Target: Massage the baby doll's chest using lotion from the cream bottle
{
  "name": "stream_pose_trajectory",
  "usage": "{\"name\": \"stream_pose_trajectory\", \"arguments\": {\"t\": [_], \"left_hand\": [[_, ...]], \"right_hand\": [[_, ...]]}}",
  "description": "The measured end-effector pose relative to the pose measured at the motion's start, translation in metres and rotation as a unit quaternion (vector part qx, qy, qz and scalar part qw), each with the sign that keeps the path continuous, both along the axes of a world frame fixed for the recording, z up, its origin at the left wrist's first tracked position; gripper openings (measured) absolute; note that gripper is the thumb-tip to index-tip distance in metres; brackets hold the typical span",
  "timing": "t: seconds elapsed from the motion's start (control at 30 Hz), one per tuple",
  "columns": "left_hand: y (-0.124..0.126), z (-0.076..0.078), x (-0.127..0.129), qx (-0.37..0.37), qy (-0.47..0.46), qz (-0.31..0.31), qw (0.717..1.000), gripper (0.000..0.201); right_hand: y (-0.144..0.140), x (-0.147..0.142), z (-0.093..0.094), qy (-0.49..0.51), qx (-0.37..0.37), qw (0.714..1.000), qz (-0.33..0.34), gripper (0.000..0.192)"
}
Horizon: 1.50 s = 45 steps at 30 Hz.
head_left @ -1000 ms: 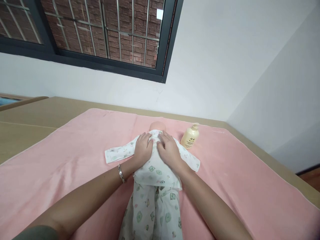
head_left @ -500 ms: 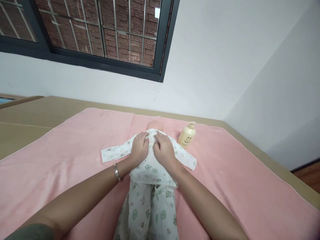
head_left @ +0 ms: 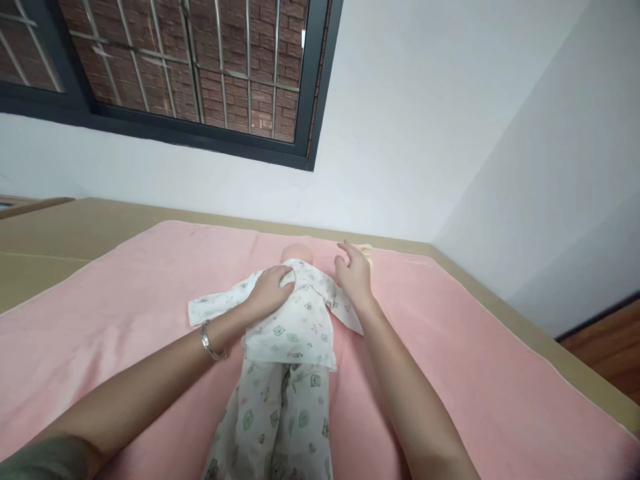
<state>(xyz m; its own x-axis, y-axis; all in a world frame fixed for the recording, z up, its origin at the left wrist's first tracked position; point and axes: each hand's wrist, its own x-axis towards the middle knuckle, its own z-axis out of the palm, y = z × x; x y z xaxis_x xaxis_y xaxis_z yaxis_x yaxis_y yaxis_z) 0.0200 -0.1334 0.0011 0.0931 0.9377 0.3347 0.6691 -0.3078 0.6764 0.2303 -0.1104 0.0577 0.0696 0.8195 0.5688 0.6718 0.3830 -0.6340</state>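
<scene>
While lying face-down mid-blanket (head_left: 125,320), doll (head_left: 287,313) in printed baby clothes pinned at left shoulder by left hand (head_left: 270,293), fingers flat and spread, gripping nothing. Right hand (head_left: 355,273) now lifted off the doll's back, shifted far and right, fingers apart, empty, covering the cream lotion bottle (head_left: 367,250) seen beside the head a second ago. Smoothing seemingly over; reach toward bottle.

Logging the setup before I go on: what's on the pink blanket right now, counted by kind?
Doll: 1
Printed baby top: 1
Printed baby trousers: 1
Cream bottle, mostly hidden behind the right hand: 1
Total: 4
</scene>
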Motion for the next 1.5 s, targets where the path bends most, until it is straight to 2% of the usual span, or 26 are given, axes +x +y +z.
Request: {"name": "stream_pose_trajectory", "arguments": {"t": [0.1, 0.17, 0.2, 0.27, 0.33, 0.4, 0.43, 0.5, 0.63, 0.7, 0.8, 1.03, 1.2, 1.4, 1.5], "left_hand": [[-0.024, 0.023, 0.019, -0.025, -0.020, -0.085, 0.996, 0.067], [-0.034, 0.038, 0.039, -0.044, -0.112, -0.153, 0.981, 0.067], [-0.034, 0.046, 0.050, -0.067, -0.182, -0.183, 0.964, 0.063], [-0.024, 0.063, 0.071, -0.141, -0.353, -0.210, 0.901, 0.055], [-0.005, 0.080, 0.090, -0.239, -0.514, -0.201, 0.798, 0.064], [0.017, 0.093, 0.105, -0.331, -0.597, -0.196, 0.704, 0.074], [0.027, 0.098, 0.111, -0.347, -0.626, -0.192, 0.672, 0.076], [0.042, 0.103, 0.122, -0.360, -0.663, -0.182, 0.630, 0.080], [0.059, 0.099, 0.136, -0.377, -0.706, -0.159, 0.577, 0.085], [0.059, 0.096, 0.136, -0.373, -0.723, -0.151, 0.562, 0.085], [0.046, 0.096, 0.124, -0.368, -0.729, -0.143, 0.559, 0.081], [-0.026, 0.104, 0.061, -0.359, -0.734, -0.115, 0.566, 0.070], [-0.057, 0.112, 0.028, -0.366, -0.728, -0.062, 0.577, 0.060], [-0.093, 0.136, 0.006, -0.342, -0.750, -0.107, 0.556, 0.054], [-0.111, 0.146, -0.003, -0.343, -0.746, -0.132, 0.555, 0.053]], "right_hand": [[0.005, 0.022, 0.011, 0.032, 0.040, 0.998, -0.037, 0.048], [0.009, 0.034, 0.014, 0.027, 0.043, 0.997, -0.058, 0.052], [0.012, 0.038, 0.013, 0.013, 0.036, 0.997, -0.063, 0.055], [0.018, 0.045, 0.010, -0.033, 0.014, 0.997, -0.062, 0.062], [0.023, 0.048, 0.005, -0.090, -0.013, 0.994, -0.059, 0.066], [0.026, 0.049, 0.001, -0.158, -0.035, 0.985, -0.058, 0.065], [0.027, 0.050, 0.000, -0.193, -0.042, 0.978, -0.060, 0.063], [0.027, 0.050, -0.001, -0.244, -0.042, 0.966, -0.072, 0.059], [0.031, 0.049, 0.003, -0.267, -0.029, 0.956, -0.117, 0.050], [0.032, 0.047, 0.005, -0.279, -0.038, 0.951, -0.130, 0.046], [0.032, 0.043, 0.008, -0.287, -0.039, 0.946, -0.145, 0.044], [0.029, 0.033, 0.006, -0.203, -0.066, 0.957, -0.194, 0.049], [0.029, 0.025, 0.004, -0.197, -0.071, 0.954, -0.214, 0.047], [0.027, 0.024, 0.003, -0.205, -0.057, 0.955, -0.208, 0.048], [0.030, 0.028, 0.002, -0.220, -0.058, 0.954, -0.194, 0.051]]}}
